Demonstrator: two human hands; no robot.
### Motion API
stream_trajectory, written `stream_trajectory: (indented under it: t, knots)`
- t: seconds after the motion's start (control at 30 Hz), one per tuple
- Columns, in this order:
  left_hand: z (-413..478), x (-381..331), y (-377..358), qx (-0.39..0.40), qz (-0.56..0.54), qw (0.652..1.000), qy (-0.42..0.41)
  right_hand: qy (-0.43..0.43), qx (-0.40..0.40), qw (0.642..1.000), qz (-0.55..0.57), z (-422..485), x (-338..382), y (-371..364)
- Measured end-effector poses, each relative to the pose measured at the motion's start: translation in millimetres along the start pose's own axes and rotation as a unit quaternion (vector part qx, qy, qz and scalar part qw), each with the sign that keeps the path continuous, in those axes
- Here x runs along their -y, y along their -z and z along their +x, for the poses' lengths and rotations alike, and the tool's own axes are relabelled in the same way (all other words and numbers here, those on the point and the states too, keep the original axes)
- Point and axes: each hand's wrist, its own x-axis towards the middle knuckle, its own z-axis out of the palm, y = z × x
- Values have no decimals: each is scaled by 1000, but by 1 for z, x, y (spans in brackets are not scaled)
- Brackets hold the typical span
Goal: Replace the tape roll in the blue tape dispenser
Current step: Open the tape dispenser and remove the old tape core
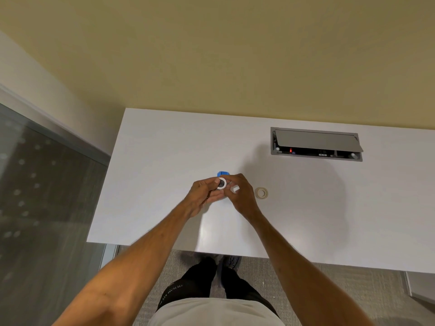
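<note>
Clearly the risk is a fumble: both hands crowd 1 small object above the white desk [164, 142], so the roll could slip from the fingertips or go in skewed. The left hand [202, 194] cups the blue tape dispenser [222, 173], of which only the far tip shows past the fingers. The right hand [240, 194] pinches a white tape roll [221, 183] at its rim, ring face up, dark at the center, held against the dispenser. Curled in that palm sits a small white piece [235, 188], possibly the hub. A 2nd, beige tape roll [261, 192] lies flat just beside the right hand.
</note>
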Motion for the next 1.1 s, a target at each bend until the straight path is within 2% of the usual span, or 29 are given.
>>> stream_trajectory:
  t: [0.4, 0.6, 0.73, 1.03, 1.1]
  knots:
    - [-4, 0, 5, -8, -9, 1000, 9, -3, 30, 999, 14, 6, 2, 0]
    - [-2, -7, 1, 0, -44, 997, 65, -8, 21, 1000, 7, 6, 0, -2]
    - [2, -7, -2, 4, -10, 998, 60, -8, 28, 1000, 2, 9, 1, -5]
    - [4, -10, 2, 17, -34, 998, 54, -10, 53, 999, -5, 18, 1, -4]
    - [5, -10, 4, -2, -44, 997, 57, -15, 51, 999, 5, 20, 1, -5]
